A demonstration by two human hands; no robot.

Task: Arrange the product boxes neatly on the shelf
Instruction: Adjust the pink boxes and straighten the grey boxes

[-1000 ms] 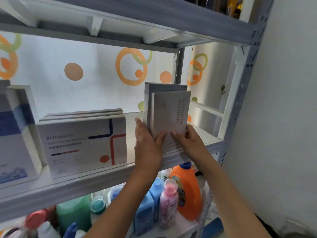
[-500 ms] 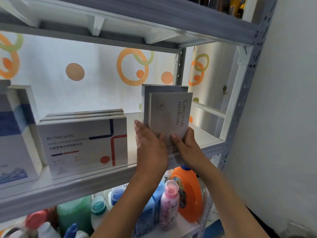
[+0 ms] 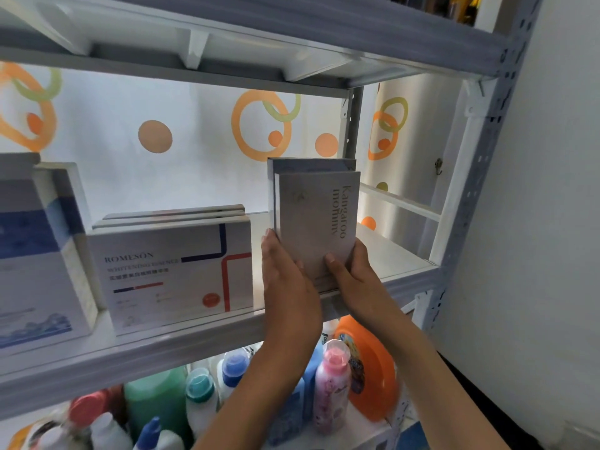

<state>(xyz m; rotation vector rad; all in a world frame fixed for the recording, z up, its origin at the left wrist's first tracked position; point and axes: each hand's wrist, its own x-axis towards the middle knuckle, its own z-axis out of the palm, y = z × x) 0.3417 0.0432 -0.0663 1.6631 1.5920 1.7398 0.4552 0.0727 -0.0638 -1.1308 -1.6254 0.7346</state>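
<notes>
Below the shelf, nearest the onlooker, stand cleaning products: a pink-capped bottle (image 3: 331,389), an orange detergent jug (image 3: 373,371), blue-capped bottles (image 3: 234,371) and a green jug (image 3: 156,401), crowded on a lower tier. Two bare forearms rise past them to the middle shelf (image 3: 194,339) of a white metal rack. The left hand (image 3: 285,280) lies flat, fingers straight, against the left edge of an upright grey box lettered "Kangaroo mommy" (image 3: 319,222). The right hand (image 3: 352,274) grips the box's lower right corner, thumb on its front face and fingers curled round the side. The box stands at the shelf's front edge, towards the right end, with a second grey box (image 3: 311,164) of the same kind directly behind it, touching or nearly so. To the left, apart from the pair, a white box marked "ROMESON" (image 3: 172,274) stands on its long side, with two similar boxes (image 3: 175,214) lined up behind it. Further left, a blue-and-white box (image 3: 35,264) sits partly out of view. Behind the rack hangs a white backdrop (image 3: 194,157) printed with orange and green rings.
</notes>
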